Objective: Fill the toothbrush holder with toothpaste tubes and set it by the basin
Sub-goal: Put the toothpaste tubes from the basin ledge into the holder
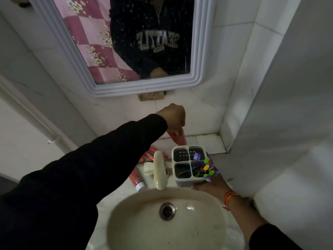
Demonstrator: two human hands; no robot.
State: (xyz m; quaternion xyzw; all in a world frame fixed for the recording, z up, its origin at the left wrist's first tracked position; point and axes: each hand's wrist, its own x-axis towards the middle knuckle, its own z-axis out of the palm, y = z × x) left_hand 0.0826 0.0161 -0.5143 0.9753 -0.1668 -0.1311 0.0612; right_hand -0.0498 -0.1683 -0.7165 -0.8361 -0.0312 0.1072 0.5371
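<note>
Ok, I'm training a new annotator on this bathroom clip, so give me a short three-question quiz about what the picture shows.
1. True or false: the toothbrush holder stands on the counter by itself.
2. Which hand grips the red toothpaste tube? A) left B) right C) neither
3. Fill in: the holder has ___ compartments.

Key:
1. False; the right hand holds it up beside the tap.
2. A; the left hand pinches it from above, behind the basin.
3. Four.
</note>
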